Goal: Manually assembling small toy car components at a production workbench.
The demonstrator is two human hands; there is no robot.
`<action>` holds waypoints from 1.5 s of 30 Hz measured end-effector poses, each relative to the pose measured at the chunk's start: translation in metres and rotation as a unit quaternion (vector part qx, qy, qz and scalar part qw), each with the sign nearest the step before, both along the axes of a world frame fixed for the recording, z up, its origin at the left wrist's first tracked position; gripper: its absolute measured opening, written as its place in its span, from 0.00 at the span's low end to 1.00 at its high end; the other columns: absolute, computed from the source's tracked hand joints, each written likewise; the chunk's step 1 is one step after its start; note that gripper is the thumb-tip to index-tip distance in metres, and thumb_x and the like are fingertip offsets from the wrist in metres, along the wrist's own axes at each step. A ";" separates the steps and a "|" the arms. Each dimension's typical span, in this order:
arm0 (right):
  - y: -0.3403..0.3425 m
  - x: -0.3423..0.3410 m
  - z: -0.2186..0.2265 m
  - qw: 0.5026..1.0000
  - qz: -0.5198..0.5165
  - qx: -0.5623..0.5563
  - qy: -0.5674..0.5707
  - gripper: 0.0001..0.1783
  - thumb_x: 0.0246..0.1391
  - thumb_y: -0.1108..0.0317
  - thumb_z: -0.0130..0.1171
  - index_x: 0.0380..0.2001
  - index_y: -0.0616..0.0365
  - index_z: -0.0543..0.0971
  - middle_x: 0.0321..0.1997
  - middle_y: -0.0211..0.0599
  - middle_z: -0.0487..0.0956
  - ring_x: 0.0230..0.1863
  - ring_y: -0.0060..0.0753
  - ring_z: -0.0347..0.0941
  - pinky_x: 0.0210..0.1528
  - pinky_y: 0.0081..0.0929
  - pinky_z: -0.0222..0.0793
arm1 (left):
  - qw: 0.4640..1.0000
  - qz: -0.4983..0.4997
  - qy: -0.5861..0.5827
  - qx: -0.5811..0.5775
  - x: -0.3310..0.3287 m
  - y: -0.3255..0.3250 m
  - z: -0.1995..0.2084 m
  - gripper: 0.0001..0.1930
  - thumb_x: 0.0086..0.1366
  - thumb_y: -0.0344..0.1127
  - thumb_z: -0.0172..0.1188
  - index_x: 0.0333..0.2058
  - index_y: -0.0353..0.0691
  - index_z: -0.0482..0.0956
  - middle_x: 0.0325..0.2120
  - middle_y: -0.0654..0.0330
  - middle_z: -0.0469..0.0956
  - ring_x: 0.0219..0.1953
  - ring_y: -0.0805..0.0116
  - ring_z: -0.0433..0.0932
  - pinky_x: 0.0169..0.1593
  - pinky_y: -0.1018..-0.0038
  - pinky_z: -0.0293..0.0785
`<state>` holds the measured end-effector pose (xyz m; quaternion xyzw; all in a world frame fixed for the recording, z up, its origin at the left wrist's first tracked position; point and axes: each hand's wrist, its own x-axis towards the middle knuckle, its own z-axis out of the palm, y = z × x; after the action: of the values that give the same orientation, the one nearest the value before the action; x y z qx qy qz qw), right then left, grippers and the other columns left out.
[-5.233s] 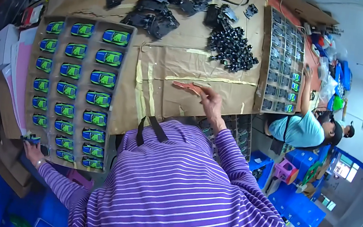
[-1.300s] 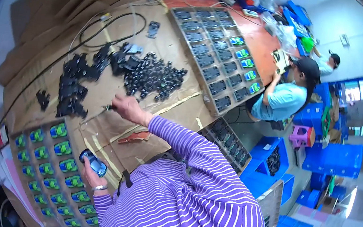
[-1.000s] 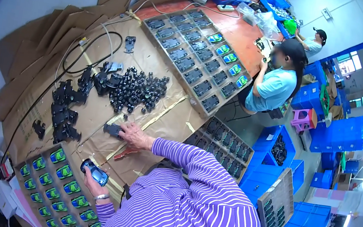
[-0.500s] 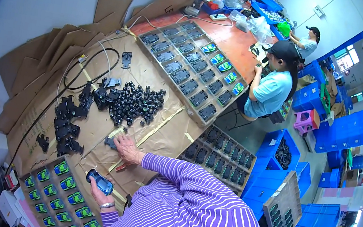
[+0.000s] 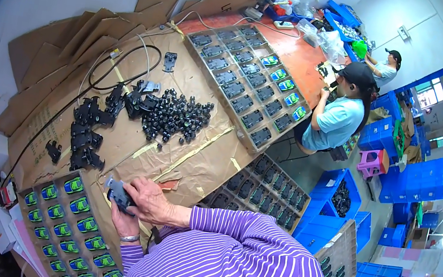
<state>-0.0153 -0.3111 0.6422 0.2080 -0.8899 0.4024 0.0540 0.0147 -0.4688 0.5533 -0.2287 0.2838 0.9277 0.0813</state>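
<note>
A dark blue-grey toy car (image 5: 119, 194) is between my two hands, above the table's near edge. My left hand (image 5: 123, 223) is closed around it from below. From the right, my right hand (image 5: 152, 203) reaches over it, with bent fingers pressed on its upper side. The fingers hide much of the car, and I cannot make out whether a separate part lies under them. A tray (image 5: 86, 196) of green-and-blue toy cars stands beside my left hand. Past my hands lie a pile of small black wheels (image 5: 175, 117) and a heap of black plastic parts (image 5: 87, 129).
A partitioned tray (image 5: 221, 83) of dark chassis and green cars sits farther back on the paper-covered table (image 5: 130, 167). A black cable (image 5: 44, 139) curves along the left. Another tray (image 5: 259, 191) is at right, below table height. A co-worker (image 5: 338, 116) sits beyond it.
My right hand has drawn back from the table to the car in my left hand. The small grey part it touched has left that spot. The view has shifted slightly.
</note>
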 end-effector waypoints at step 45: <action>-0.008 0.005 -0.018 0.996 0.057 0.004 -0.073 0.26 0.50 0.63 0.71 0.50 0.63 0.77 0.47 0.46 0.77 0.44 0.43 0.77 0.45 0.36 0.76 | 0.989 0.042 0.017 -0.140 0.013 0.015 0.021 0.21 0.70 0.44 0.58 0.55 0.39 0.71 0.44 0.63 0.76 0.45 0.75 0.76 0.49 0.76 0.74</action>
<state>-0.0102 -0.3193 0.6243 0.2290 -0.8796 0.4155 -0.0352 0.0279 -0.4537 0.5746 -0.2337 0.4027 0.8850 0.0050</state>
